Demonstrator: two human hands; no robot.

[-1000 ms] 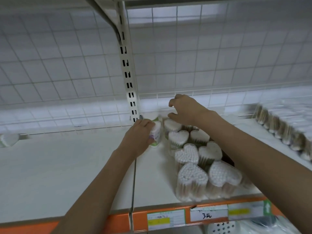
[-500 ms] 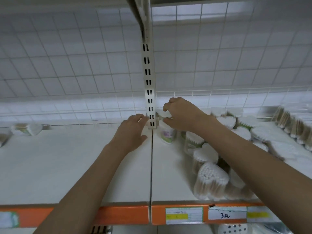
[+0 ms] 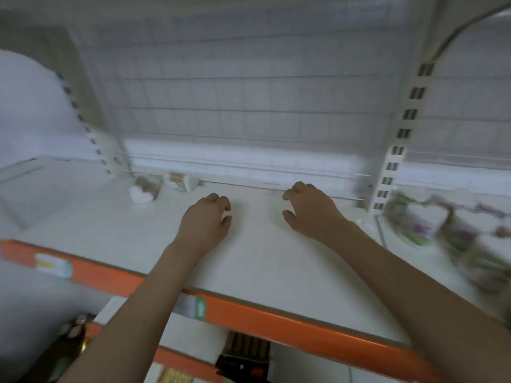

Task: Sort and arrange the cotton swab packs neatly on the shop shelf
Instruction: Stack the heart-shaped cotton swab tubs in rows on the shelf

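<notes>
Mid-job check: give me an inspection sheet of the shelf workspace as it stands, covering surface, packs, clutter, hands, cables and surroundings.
Surface: white shelf with orange front rail; price labels on rail.
Job's things: heart-shaped swab pack and lying pack at the back left; blurred pile of packs at right.
Clutter: nothing seen.
Hands: left hand and right hand over the shelf, fingers loosely curled, no grip on anything.
Cables: nothing seen.
Surroundings: wire grid back panel, slotted upright, lower shelf goods, blurred.
</notes>
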